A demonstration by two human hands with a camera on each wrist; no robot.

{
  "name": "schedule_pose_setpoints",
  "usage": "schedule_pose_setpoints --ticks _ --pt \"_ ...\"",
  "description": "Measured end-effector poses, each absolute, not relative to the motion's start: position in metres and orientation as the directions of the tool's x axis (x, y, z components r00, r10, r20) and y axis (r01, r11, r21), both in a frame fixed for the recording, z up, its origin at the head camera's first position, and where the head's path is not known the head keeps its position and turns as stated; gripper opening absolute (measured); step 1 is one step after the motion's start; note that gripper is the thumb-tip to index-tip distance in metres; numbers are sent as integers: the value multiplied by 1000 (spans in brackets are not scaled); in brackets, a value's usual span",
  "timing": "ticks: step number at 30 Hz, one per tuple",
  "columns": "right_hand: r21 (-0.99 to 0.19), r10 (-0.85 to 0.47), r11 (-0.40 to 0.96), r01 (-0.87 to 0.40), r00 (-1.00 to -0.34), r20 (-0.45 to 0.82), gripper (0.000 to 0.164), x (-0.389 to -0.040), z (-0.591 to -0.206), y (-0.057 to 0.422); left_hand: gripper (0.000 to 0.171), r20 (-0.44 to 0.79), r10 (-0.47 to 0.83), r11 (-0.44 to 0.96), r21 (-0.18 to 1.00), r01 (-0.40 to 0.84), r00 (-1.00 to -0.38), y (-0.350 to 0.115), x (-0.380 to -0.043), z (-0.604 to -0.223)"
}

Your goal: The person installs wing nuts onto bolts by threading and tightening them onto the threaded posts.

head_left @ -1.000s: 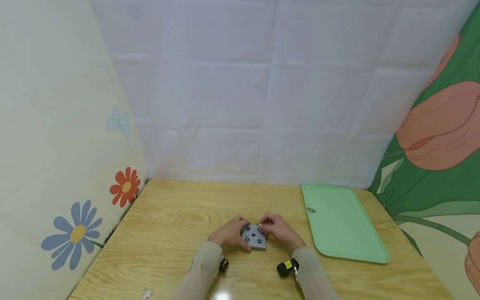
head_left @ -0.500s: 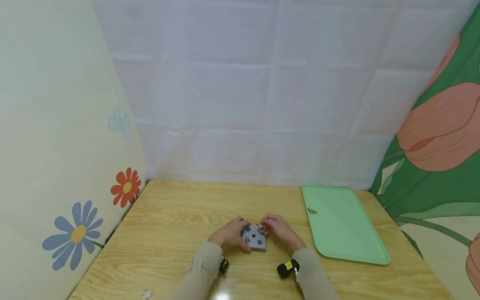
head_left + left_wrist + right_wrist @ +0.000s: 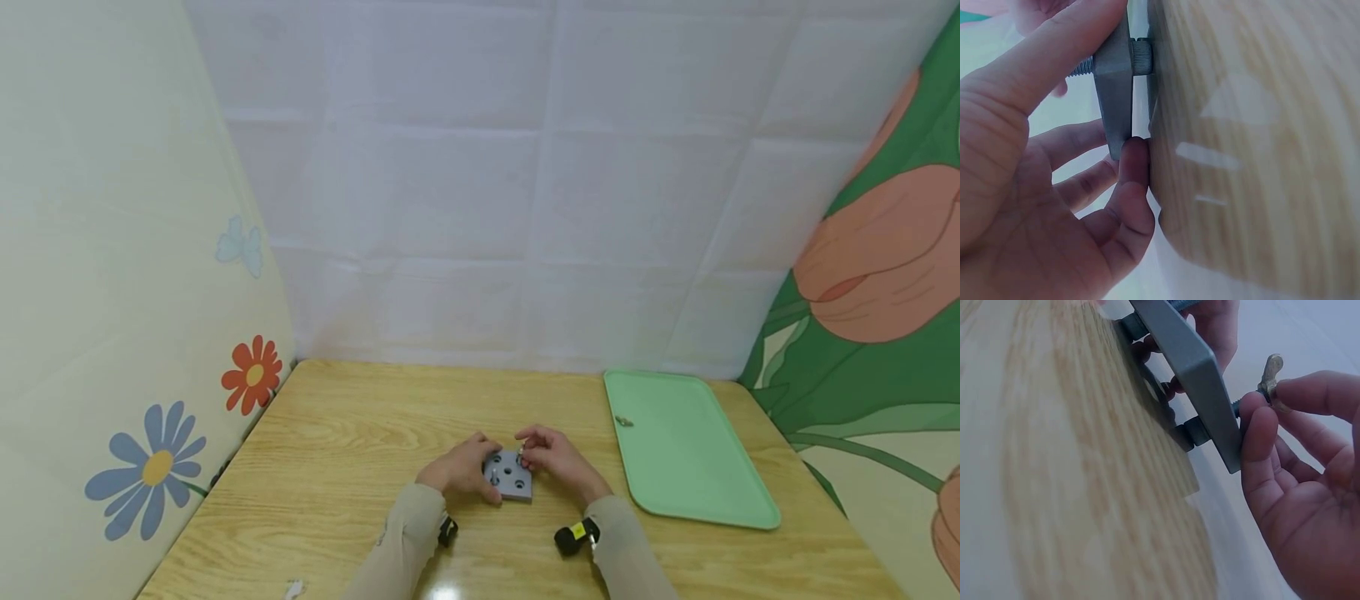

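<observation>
A grey metal plate with several holes sits raised off the wooden table between the hands. My left hand grips its left side, thumb in front and fingers behind. Socket-head bolts pass up through the plate; one bolt head shows beneath it in the left wrist view, another bolt head in the right wrist view. At the far right corner, my right hand pinches a brass-coloured wing nut at the bolt's threaded end. The fingers partly hide that nut and thread.
To the right lies a light green tray with a small brass-coloured piece, apparently another wing nut, near its left edge. A small white scrap is at the table's front left. Cloth hangs behind and on both sides.
The right fingers have shifted around the wing nut, and the index finger now reaches further over it. The left hand and plate have stayed in place.
</observation>
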State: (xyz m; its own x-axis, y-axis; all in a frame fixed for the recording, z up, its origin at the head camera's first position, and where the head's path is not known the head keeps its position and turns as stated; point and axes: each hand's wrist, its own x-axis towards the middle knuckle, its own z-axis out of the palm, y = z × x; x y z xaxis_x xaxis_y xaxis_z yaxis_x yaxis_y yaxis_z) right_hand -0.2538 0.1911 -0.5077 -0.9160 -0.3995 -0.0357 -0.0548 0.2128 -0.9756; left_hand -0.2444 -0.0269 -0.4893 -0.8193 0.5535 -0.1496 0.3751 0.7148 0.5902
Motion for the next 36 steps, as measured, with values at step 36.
schedule_pose_setpoints --ticks 36 --pt "-968 -390 244 -58 -920 -43 28 -254 -506 192 83 -159 543 715 602 355 -824 -26 -242 -484"
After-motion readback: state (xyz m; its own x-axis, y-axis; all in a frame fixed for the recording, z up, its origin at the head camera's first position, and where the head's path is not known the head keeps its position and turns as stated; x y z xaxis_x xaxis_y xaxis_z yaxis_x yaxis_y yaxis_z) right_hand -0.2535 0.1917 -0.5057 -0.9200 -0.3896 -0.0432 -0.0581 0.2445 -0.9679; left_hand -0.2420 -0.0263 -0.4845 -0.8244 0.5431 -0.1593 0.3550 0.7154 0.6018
